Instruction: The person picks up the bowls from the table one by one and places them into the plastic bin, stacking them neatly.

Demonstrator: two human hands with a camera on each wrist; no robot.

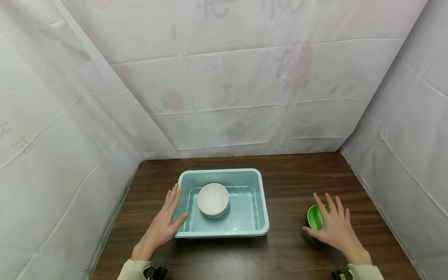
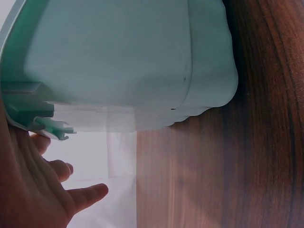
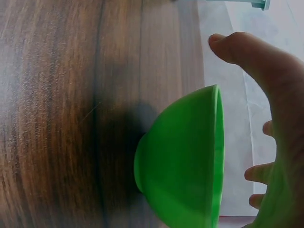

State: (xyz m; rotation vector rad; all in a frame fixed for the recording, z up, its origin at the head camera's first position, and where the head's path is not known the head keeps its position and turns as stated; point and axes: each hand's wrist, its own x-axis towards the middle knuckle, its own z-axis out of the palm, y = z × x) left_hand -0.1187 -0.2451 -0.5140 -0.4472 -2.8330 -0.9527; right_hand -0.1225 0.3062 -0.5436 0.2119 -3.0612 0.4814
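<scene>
Surface [image 1: 290, 186]: dark brown wood grain, long streaks running side to side, dull shine toward the near edge. White sheets [image 1: 245, 89] wall it in at the back, left and right. They're creased in folds, with faint pinkish fruit shapes and bluish marks on the back one (some lettering too, washed out).

Pale blue-green basin [image 1: 243, 210] sits left of centre on the surface. Rectangular, rounded corners, rolled rim, smooth glossy walls, looks like plastic. Inside, left of its middle: a round white bowl [image 1: 212, 198], smooth, upright, with a yellowish edge showing just beneath it.

Green bowl [image 3: 183, 156] stands upright on the surface, well to the right of the basin. Deep rounded side, thin lip, narrow foot, bright even colour.

Right hand [image 1: 334, 229] is over the green bowl, grip wide, fingers spread, thumb on the bowl's left side and apart from the wall. Nothing held.

Left hand [image 1: 162, 223] is at the basin's left rim, grip wide, fingers extended, thumb over the inside. Light contact with the rim seems likely; wrist view crops too much to be sure.

Sleeves [image 1: 134, 269] are pale cream.
</scene>
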